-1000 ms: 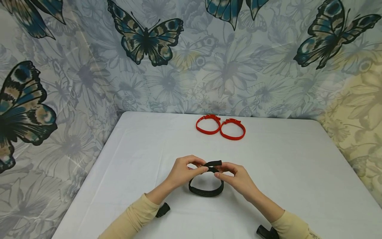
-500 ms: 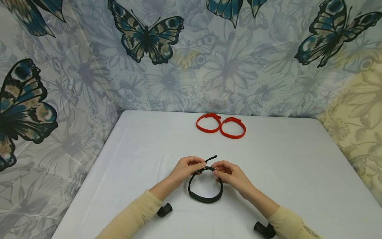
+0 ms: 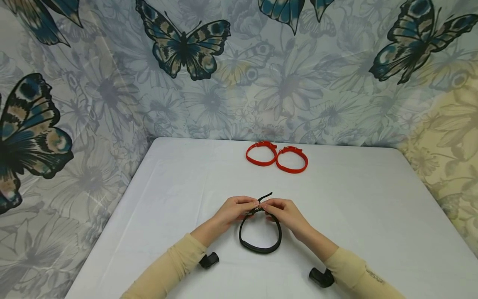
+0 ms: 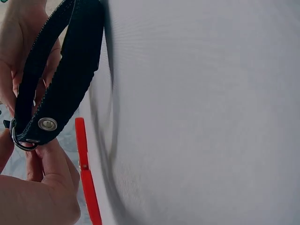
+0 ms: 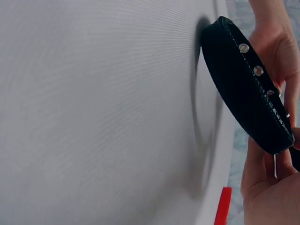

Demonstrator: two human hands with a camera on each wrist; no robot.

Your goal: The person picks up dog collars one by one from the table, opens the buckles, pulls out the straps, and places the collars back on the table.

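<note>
A black pet collar [image 3: 260, 250], bent into a loop, is held between both hands near the middle of the table. My left hand [image 3: 236, 209] pinches it at the buckle end on the far side of the loop. Opposite, my right hand [image 3: 285, 211] pinches the strap just right of the buckle, its fingertips close to the left ones. A free strap tip [image 3: 266, 196] sticks up beyond the hands. The left wrist view shows a metal ring [image 4: 21, 144] and a round metal rivet [image 4: 47, 124]. Studs [image 5: 258, 71] line the band in the right wrist view. Fingers partly hide the buckle.
Two red collars [image 3: 261, 163] lie side by side at the back of the white table [image 3: 179, 174]. A patterned butterfly cloth [image 3: 209, 108] hangs behind and at the sides. Black wrist devices [image 3: 322, 277] show beneath both sleeves.
The strap end, first lying across between the hands, now points up and away. My right hand has come closer to the left, and the collar loop has shifted slightly right.
</note>
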